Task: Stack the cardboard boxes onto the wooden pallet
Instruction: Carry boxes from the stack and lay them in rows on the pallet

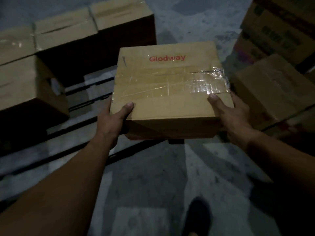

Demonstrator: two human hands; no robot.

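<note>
— Where is the brown taped cardboard box with red print (168,89)?
— Held up near the grey slatted wooden pallet (99,77). Left hand (112,120) and right hand (233,116) clamp its sides, thumbs on top.

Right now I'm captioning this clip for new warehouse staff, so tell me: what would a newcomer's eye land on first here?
First, the taped cardboard box with red Glodway lettering, mid-frame, gripped at its near corners by the left hand and the right hand, thumbs on top. Next, the stacked boxes at upper left on the wooden pallet, whose bare slats show beside the held box. At right, other cartons are piled.
</note>
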